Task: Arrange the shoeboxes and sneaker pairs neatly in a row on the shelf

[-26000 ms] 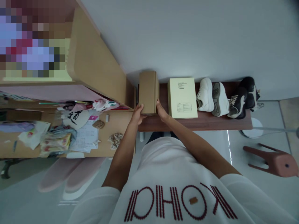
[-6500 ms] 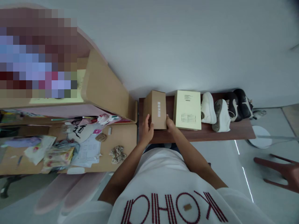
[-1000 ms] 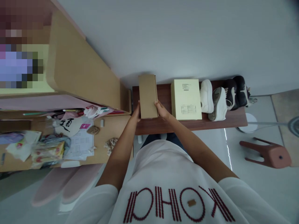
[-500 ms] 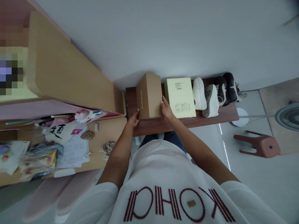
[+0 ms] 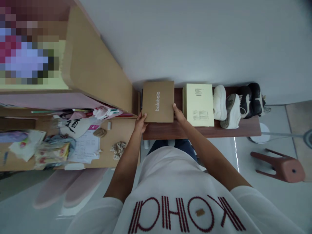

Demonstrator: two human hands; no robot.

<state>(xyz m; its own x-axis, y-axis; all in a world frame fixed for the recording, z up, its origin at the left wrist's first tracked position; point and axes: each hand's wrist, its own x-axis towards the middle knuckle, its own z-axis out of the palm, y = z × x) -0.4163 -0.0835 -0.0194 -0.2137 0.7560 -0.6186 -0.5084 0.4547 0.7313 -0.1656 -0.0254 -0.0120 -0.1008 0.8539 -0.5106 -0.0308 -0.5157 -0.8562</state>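
A brown shoebox (image 5: 158,102) with "balabala" printed on its lid lies on the dark red-brown shelf top (image 5: 200,131), near its left end by the wall. My left hand (image 5: 140,123) grips the box's near left corner, thumb on the edge. At the right side, my right hand (image 5: 179,113) presses against the box with its fingers partly hidden. Just right of that hand sits a pale yellow shoebox (image 5: 198,104), with a narrow gap between the two boxes.
White sneakers (image 5: 219,103) and black shoes (image 5: 254,99) stand further right on the shelf top. A cluttered desk (image 5: 129,130) and a tall wooden panel (image 5: 97,65) are on the left. A reddish stool (image 5: 290,167) stands on the floor at right.
The brown box has tipped over between my hands, so its printed face now points up. Both hands have stayed at its sides. The view has shifted left.
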